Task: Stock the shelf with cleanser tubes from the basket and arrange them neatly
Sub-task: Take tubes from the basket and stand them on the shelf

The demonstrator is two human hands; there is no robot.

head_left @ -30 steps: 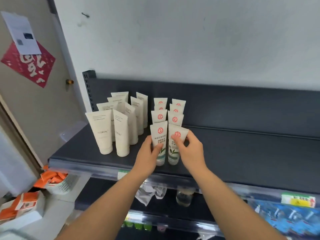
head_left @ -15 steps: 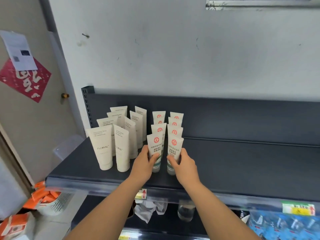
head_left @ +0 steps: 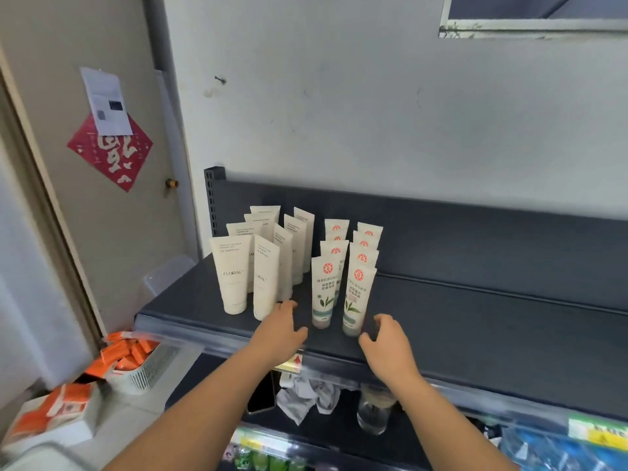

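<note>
Head view.

Left hand (head_left: 280, 333): the forearm rises from the lower edge and the palm faces down over the front lip of the dark shelf (head_left: 475, 334). The fingers (head_left: 289, 305) are apart and relaxed, clasping nothing. Their tips are near the foot of the front FLORAL tubes (head_left: 232, 277); contact is unclear.

Right hand (head_left: 389, 346): palm down, fingers (head_left: 382, 319) loosely curled and apart, empty. It is just beside the cap of the front right of the red-seal tubes (head_left: 356, 297); whether it touches cannot be told.

FLORAL tubes: cream, standing cap-down at the shelf's left end in two files running back. The front pair is printed "FLORAL"; the small lines above are unreadable.

Red-seal tubes: white, cap-down, in two files of four just right of the cream lot. Each carries a round red seal, Chinese characters too small to read, and a green leaf sprig.

Other writing: a red diamond paper (head_left: 112, 158) with a pale character hangs on the door (head_left: 51, 79), with a printed sheet (head_left: 106, 103) over its top corner. A red-and-yellow tag (head_left: 293, 363) on the shelf rail is illegible.

Basket (head_left: 149, 372): white, holds orange packs, at lower left.
</note>
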